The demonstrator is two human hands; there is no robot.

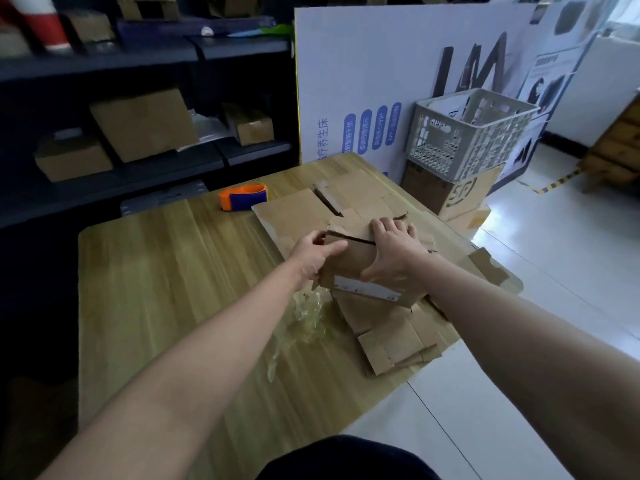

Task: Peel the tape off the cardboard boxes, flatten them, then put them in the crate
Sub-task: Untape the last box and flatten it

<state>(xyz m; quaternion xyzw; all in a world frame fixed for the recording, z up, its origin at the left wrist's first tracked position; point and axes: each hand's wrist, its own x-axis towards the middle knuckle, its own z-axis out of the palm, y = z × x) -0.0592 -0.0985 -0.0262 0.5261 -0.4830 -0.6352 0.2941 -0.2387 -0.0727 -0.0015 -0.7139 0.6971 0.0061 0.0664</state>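
We hold small box [348,268] on flattened cardboard [301,209], table's [156,271] right side. Our left hand [311,256] curls round its left end, right hand [391,252] clasps top. Likely light, stiff, easily dented; we'd grip edges.

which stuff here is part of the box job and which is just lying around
In the job: cardboard box, held by left hand and right hand; flattened cardboard; peeled tape; crate.
Lying about: tape dispenser; shelf boxes; poster board.
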